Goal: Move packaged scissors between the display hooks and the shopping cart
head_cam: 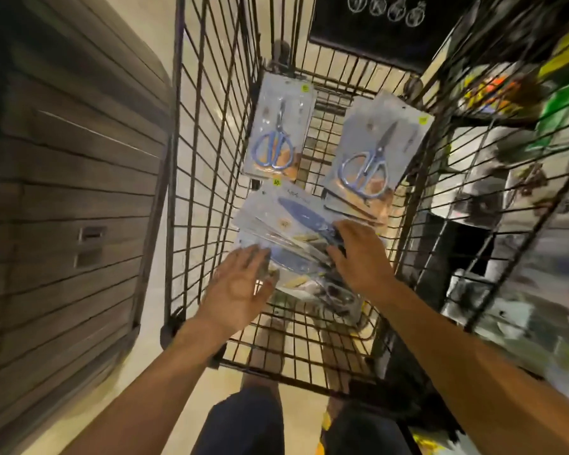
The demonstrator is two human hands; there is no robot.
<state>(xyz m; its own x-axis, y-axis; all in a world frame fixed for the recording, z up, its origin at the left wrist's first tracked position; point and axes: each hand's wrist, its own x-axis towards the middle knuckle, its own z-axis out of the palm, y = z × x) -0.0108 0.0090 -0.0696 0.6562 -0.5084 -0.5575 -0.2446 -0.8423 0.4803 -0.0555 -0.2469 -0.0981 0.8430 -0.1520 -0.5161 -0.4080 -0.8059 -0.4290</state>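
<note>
Head view: both arms reach down into the dark wire-mesh shopping cart (211, 178). Left hand (235, 289), fingers spread wide, rests flat on the near-left edge of a fanned stack of pale carded packs with blue-sheathed blades (286, 231); right hand (358, 254) curls over its right edge, grip not clearly closed. Beyond the fingertips lie two more piles of blue-handled scissors on pale cards, one ahead-left (278, 126), one ahead-right (372, 152). Likely step: gathering the stack. Advice: square the loose cards between both palms before lifting, pinch top and bottom together, and keep corners clear of the mesh. Frame blurred at the edges.
</note>
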